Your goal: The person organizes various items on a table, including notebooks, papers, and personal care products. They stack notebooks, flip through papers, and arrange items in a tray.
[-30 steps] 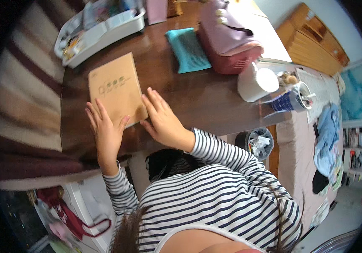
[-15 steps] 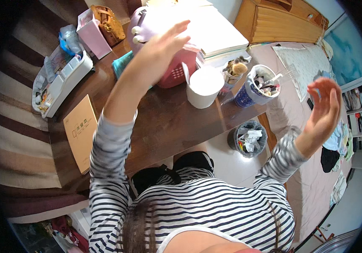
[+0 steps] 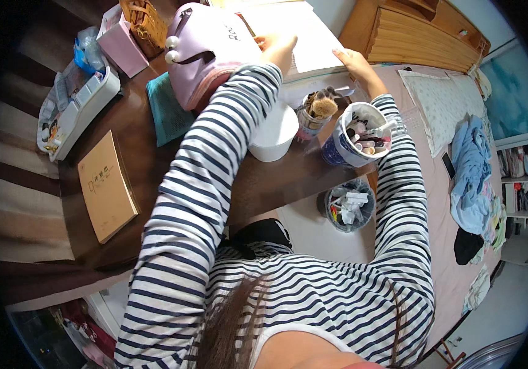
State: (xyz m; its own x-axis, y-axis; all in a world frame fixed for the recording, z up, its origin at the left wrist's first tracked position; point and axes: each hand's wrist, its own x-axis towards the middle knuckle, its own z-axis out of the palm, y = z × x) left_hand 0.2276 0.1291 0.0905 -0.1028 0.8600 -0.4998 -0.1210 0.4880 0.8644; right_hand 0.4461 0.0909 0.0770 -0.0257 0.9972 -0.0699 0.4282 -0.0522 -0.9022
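Observation:
A thick pile of white books and papers lies at the far side of the desk. My left hand is at its left part, beside the lilac bag, its fingers curled and partly hidden. On the pile's right edge my right hand is closed, thumb side up, with the other fingers mostly out of sight. Below my left forearm stands a white round container. Makeup brushes in a cup and a blue-and-white bin of cosmetics stand near my right forearm.
A tan notebook, a teal mesh pouch and a white organizer tray are on the left of the desk. A lined trash bin stands on the floor. The bed with clothes is at the right.
Both hands have come from the air down to the far pile, the right one moving far to the left. The white lid or cover on the pink bag no longer shows; the view has shifted slightly.

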